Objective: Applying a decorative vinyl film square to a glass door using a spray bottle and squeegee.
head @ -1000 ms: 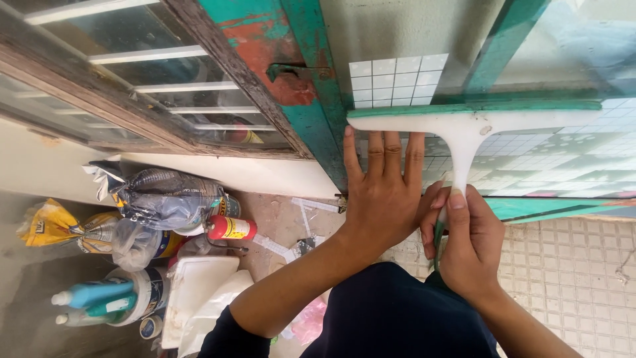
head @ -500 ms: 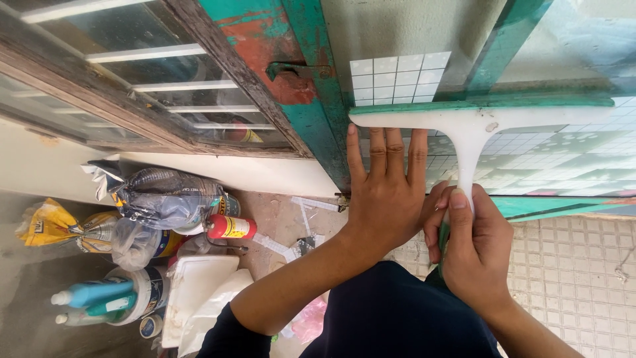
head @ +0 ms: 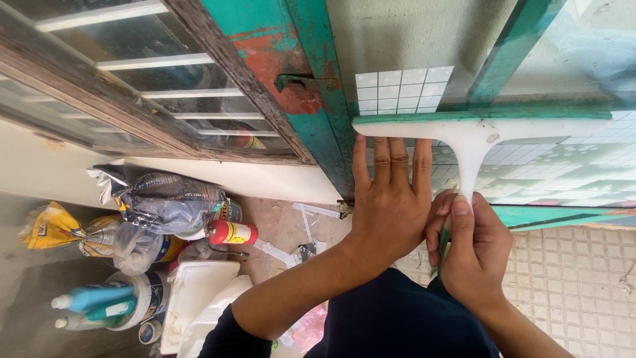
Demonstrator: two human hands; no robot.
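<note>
A white squeegee (head: 478, 132) with a wide blade and green rubber edge rests against a glass pane (head: 563, 169) in a green-painted frame. My right hand (head: 472, 248) is closed around the squeegee's handle, thumb along the stem. My left hand (head: 389, 199) lies flat on the glass just under the blade's left end, fingers straight and together. Both forearms reach up from a dark blue garment at the bottom.
A worn green and rust door frame (head: 311, 113) with a metal latch (head: 306, 81) stands left of the pane. On the floor lie plastic bags (head: 165, 202), a red spray can (head: 230, 233), a blue spray bottle (head: 93, 297), white ceramic pieces (head: 199, 298). Beige floor tiles (head: 576, 278) at right.
The squeegee has slid slightly along the glass, away from my body, with both hands following. Otherwise the scene is the same.
</note>
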